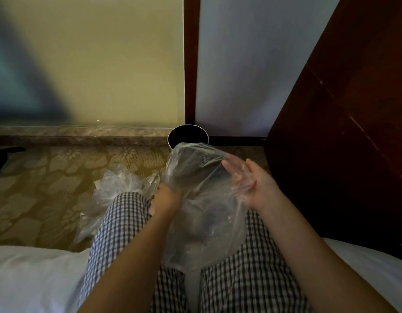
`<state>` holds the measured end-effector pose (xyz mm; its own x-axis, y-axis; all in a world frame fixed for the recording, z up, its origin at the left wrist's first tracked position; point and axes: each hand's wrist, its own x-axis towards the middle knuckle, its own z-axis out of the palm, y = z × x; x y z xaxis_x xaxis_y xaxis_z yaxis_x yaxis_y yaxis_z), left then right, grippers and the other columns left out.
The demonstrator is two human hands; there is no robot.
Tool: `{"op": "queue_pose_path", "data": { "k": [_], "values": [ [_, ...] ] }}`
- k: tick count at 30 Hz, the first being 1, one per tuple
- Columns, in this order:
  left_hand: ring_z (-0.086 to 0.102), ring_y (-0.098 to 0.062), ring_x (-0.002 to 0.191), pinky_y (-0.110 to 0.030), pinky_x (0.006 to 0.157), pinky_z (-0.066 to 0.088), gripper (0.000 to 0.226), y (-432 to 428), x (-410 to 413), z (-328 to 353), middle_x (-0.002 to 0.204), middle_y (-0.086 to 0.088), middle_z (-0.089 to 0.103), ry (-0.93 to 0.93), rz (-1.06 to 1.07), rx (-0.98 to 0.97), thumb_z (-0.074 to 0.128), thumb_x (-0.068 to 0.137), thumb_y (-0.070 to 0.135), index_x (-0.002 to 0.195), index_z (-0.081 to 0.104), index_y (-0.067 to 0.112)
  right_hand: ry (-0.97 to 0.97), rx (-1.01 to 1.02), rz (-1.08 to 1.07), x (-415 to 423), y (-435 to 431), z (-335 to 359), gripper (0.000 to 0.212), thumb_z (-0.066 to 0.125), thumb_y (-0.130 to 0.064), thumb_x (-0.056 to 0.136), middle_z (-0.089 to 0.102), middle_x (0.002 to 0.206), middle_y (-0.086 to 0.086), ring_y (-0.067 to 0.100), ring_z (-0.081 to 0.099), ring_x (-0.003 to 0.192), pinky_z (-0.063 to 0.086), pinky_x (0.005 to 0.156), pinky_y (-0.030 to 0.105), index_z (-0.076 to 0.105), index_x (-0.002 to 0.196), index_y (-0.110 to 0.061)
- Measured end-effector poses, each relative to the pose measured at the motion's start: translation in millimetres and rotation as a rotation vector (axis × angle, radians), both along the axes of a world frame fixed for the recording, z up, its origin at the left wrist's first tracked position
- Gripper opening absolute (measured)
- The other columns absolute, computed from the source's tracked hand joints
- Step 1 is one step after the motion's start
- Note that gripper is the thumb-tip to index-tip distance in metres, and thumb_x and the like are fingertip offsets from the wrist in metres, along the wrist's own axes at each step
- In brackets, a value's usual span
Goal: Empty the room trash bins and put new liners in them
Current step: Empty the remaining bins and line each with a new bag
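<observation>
White bedding (26,279) flanks the person's knees (127,213); between them hangs the clear liner (202,222), limp, light, slippery, best taken at its mouth edge; left hand (167,199) grips its side, right hand (252,184) spreads flat against the film; black bin (188,134) stands beyond.

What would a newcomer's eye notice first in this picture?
First, the clear plastic bag held between the knees: the left hand grips its edge and the right hand lies open against the film. Behind it stands a round bin by the wall; a crumpled bag lies on the carpet, left.
</observation>
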<state>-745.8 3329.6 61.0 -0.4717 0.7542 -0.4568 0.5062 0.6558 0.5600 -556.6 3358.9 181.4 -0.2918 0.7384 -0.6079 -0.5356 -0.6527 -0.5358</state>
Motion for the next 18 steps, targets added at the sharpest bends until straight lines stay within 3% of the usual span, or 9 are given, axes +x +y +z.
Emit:
{"op": "queue_pose_path", "data": {
  "k": [4,6,8,10,12,13,14,15,18],
  "values": [
    [0.059,-0.038,0.104,-0.04,0.085,0.047,0.027,5,-4,6,0.11,-0.025,0.062,-0.04,0.11,0.014,0.045,0.095,0.012,0.108,0.06,-0.007,-0.027,0.024,-0.078,19,7,-7,0.047,0.024,-0.03,0.105,0.071,0.064,0.004,0.003,0.055,0.068,0.046,0.084,0.017,0.063,0.09,-0.008],
    [0.061,-0.032,0.08,-0.033,0.069,0.049,0.022,3,-9,12,0.082,-0.022,0.062,-0.34,0.154,0.131,0.042,0.092,-0.002,0.082,0.06,-0.009,-0.066,0.032,-0.141,23,12,-11,0.045,0.024,-0.03,0.105,0.07,0.059,0.002,0.005,0.056,0.067,0.028,0.112,0.025,0.061,0.089,-0.008],
    [0.06,-0.022,0.059,-0.027,0.055,0.052,0.022,3,-14,22,0.068,-0.016,0.058,-0.73,0.202,0.205,0.038,0.092,-0.007,0.081,0.054,-0.016,-0.13,0.043,-0.175,26,18,-18,0.044,0.025,-0.032,0.105,0.069,0.056,-0.001,0.009,0.053,0.055,0.042,0.096,0.02,0.061,0.088,-0.012],
    [0.065,-0.023,0.059,-0.026,0.059,0.055,0.027,10,-14,46,0.066,-0.025,0.057,-1.083,0.155,0.235,0.027,0.096,-0.009,0.083,0.049,-0.019,-0.213,0.057,-0.202,28,24,-22,0.041,0.028,-0.035,0.104,0.066,0.052,-0.004,0.008,0.044,0.044,0.035,0.051,0.013,0.061,0.088,-0.017],
    [0.065,-0.032,0.077,-0.025,0.079,0.052,0.037,10,-26,63,0.073,-0.04,0.052,-1.092,0.06,0.539,0.016,0.096,-0.009,0.085,0.05,-0.015,-0.27,0.077,-0.234,28,30,-24,0.037,0.033,-0.034,0.103,0.06,0.046,-0.004,0.005,0.041,0.035,0.026,0.036,0.015,0.062,0.087,-0.018],
    [0.062,-0.028,0.07,-0.017,0.07,0.051,0.03,11,-28,70,0.068,-0.032,0.053,-1.097,0.063,0.799,0.024,0.094,-0.007,0.082,0.051,-0.008,-0.275,0.086,-0.249,27,33,-23,0.035,0.035,-0.033,0.103,0.057,0.046,-0.003,0.004,0.041,0.032,0.025,0.031,0.014,0.062,0.086,-0.018],
    [0.06,-0.02,0.057,-0.018,0.055,0.05,0.019,10,-31,67,0.061,-0.021,0.054,-1.0,-0.007,0.652,0.037,0.09,-0.004,0.078,0.052,-0.002,-0.278,0.09,-0.261,25,37,-22,0.034,0.036,-0.031,0.103,0.054,0.048,-0.001,0.003,0.04,0.03,0.025,0.029,0.014,0.062,0.086,-0.017],
    [0.057,-0.015,0.048,-0.019,0.046,0.048,0.011,12,-29,71,0.058,-0.011,0.054,-1.059,-0.067,0.449,0.05,0.085,0.001,0.075,0.054,0.001,-0.281,0.091,-0.269,25,43,-23,0.034,0.036,-0.029,0.103,0.051,0.052,0.001,0.003,0.039,0.028,0.024,0.027,0.014,0.061,0.085,-0.016],
    [0.056,-0.017,0.044,-0.023,0.045,0.05,0.02,9,-50,74,0.06,-0.007,0.053,-1.322,0.006,0.274,0.066,0.076,0.022,0.066,0.058,0.006,-0.321,0.087,-0.281,24,66,-27,0.033,0.035,-0.024,0.102,0.043,0.062,0.001,0.004,0.039,0.029,0.025,0.029,0.013,0.059,0.081,-0.016]
  ]
}}
